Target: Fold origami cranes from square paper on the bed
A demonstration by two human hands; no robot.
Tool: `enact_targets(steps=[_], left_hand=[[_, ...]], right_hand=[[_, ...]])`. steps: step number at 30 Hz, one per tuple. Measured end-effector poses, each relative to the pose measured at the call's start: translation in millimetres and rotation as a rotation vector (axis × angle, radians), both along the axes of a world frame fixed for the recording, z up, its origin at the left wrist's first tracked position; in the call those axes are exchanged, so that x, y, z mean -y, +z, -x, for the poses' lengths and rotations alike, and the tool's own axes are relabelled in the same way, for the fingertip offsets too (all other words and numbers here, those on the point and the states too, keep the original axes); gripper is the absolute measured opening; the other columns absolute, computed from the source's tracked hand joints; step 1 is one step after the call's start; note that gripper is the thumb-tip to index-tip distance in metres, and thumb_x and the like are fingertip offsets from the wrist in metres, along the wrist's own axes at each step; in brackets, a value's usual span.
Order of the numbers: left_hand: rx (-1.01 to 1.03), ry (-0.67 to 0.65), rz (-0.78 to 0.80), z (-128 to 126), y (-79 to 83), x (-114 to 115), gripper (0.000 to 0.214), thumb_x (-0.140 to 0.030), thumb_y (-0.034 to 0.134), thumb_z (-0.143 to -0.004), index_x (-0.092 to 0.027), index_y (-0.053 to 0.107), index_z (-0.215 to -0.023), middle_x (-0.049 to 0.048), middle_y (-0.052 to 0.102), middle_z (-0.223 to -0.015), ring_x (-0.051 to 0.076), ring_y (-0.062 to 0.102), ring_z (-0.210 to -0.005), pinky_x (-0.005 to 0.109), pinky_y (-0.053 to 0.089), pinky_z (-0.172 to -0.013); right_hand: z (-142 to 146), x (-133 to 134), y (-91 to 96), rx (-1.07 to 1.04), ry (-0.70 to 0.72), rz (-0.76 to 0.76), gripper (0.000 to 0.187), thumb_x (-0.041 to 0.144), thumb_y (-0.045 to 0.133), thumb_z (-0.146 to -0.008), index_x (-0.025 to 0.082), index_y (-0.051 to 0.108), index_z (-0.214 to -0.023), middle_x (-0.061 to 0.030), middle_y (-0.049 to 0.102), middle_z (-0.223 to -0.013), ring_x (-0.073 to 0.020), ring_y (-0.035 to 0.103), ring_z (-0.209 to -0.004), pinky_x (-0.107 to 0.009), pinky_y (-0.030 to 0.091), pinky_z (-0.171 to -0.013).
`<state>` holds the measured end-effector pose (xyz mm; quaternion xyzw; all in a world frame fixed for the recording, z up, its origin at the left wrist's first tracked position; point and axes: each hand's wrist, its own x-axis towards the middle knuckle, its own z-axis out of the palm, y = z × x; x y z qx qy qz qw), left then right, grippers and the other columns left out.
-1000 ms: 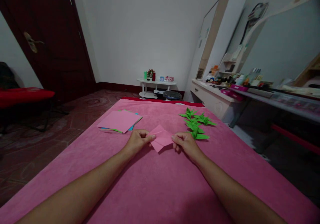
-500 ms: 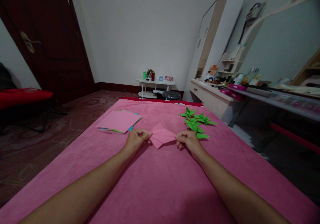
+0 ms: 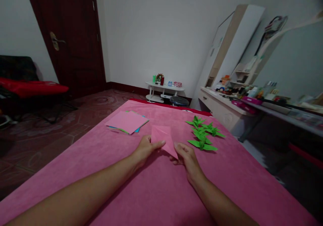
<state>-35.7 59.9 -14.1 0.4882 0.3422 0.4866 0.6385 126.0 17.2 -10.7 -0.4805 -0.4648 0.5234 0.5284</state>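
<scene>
Fingers of the left hand (image 3: 145,148) pinch the left edge of the paper (image 3: 163,138), thumb lying on top near its middle. Fingers of the right hand (image 3: 185,156) are curled in and grip the paper's near, lower tip; the tip itself is hidden behind them. Both forearms reach in from the bottom edge, the left from lower left, the right from lower right.

Paper: pink, folded to a long kite-like shape, one point aimed away from the person, the other at the right hand. It is held just over the cloth (image 3: 156,192), between the two hands, about the middle of the surface. Whether its far point touches the cloth, cannot tell.

Cloth: pink, covers the whole surface.

Stack (image 3: 127,121): flat square sheets, pink on top, blue and green edges showing beneath. Lies far left of the hands, apart from the paper.

Cranes (image 3: 204,133): several green folded figures in a loose cluster, far right, near the right hand but not touching it.

Beyond the surface: dark door (image 3: 73,41) at left, red chair (image 3: 30,88) beside it, low white shelf (image 3: 165,89) against the far wall, cluttered desk (image 3: 227,106) at right.
</scene>
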Motion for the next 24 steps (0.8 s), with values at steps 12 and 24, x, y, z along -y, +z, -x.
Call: enact_targets(steps=[12, 24], left_hand=[[0.052, -0.358, -0.048, 6.7, -7.6, -0.5, 0.03, -0.034, 0.078, -0.06, -0.008, 0.067, -0.071, 0.0049, 0.063, -0.063, 0.009, 0.052, -0.055, 0.021, 0.037, -0.055], [0.063, -0.386, -0.041, 8.5, -2.9, 3.3, 0.029, -0.035, 0.078, -0.06, -0.01, 0.065, -0.064, 0.0025, 0.06, -0.057, 0.008, 0.05, -0.05, 0.02, 0.035, -0.051]], right_hand=[[-4.4, -0.4, 10.8, -0.127, -0.007, 0.064, 0.026, 0.038, 0.073, -0.062, 0.016, 0.059, -0.057, 0.0026, 0.057, -0.053, -0.0098, 0.05, -0.047, -0.021, 0.038, -0.05], [1.3, 0.0, 7.6, -0.271, 0.101, 0.093, 0.018, 0.032, 0.073, -0.061, 0.016, 0.064, -0.063, -0.0028, 0.065, -0.062, -0.0162, 0.056, -0.056, -0.028, 0.043, -0.058]])
